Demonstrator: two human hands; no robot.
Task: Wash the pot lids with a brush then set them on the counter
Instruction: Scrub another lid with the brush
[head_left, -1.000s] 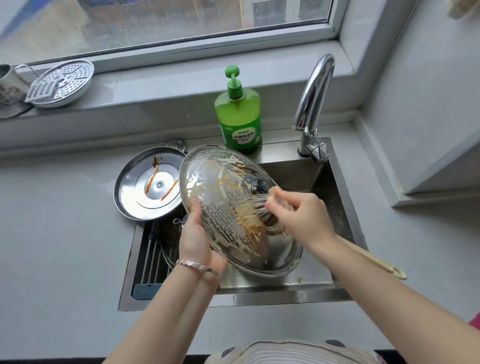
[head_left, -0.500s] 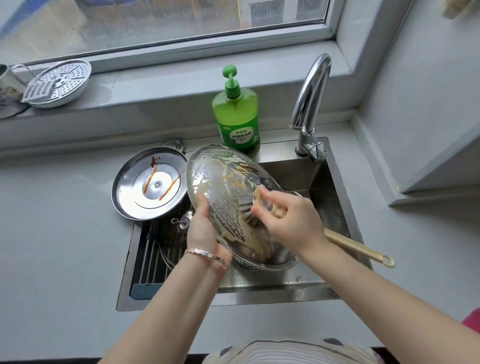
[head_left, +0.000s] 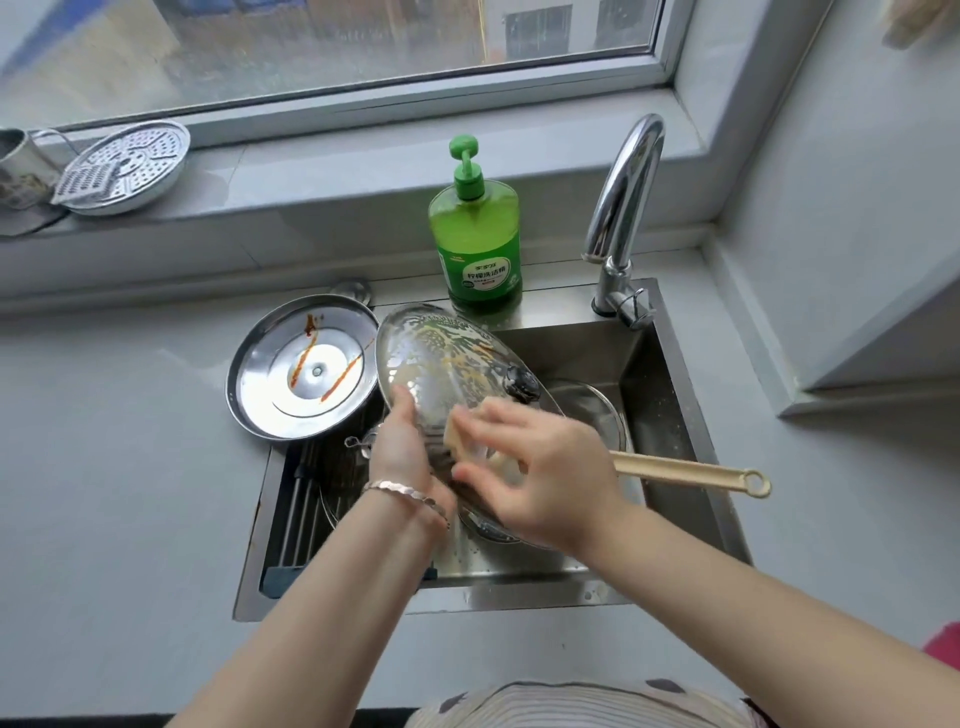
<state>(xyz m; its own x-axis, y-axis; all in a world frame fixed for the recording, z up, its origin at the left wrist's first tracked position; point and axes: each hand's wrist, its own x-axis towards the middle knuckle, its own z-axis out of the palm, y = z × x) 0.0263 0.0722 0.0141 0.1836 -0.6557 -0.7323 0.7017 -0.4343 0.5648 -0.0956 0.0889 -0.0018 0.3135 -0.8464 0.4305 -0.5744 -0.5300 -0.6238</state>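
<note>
**Glass lid** (head_left: 447, 358): round, domed and transparent, with a metal rim and a dark knob. We recorded it held tilted above the sink (head_left: 675, 415). Its face was beaded with water and streaked with foam and yellow-brown residue.

**Left hand** (head_left: 400, 447): it gripped the lid's rim over the left half of the sink, thumb laid on the glass. A metal bracelet (head_left: 405, 493) sat at the wrist.

**Right hand** (head_left: 540, 473): motion-blurred, it was closed around the head end of the brush (head_left: 691, 475) and pressed it to the lid. The brush's pale, straight handle ended in a hanging loop and pointed out over the sink's right edge.

**Steel lid** (head_left: 306, 369): polished and circular, it lay inverted across the sink's far-left corner with red-brown sauce streaks inside. Its right edge met the glass lid's rim in view; we could not tell whether they touched.

**Soap bottle** (head_left: 475, 234): green plastic with a pump top, it stood on the sink's back ledge, just behind the glass lid.

**Tap** (head_left: 623, 208): a chrome gooseneck at the sink's far-right corner.

**Counter** (head_left: 119, 467): smooth and grey, it ran wide to the left and right of the sink. Open basin showed to the right of the glass lid.
</note>
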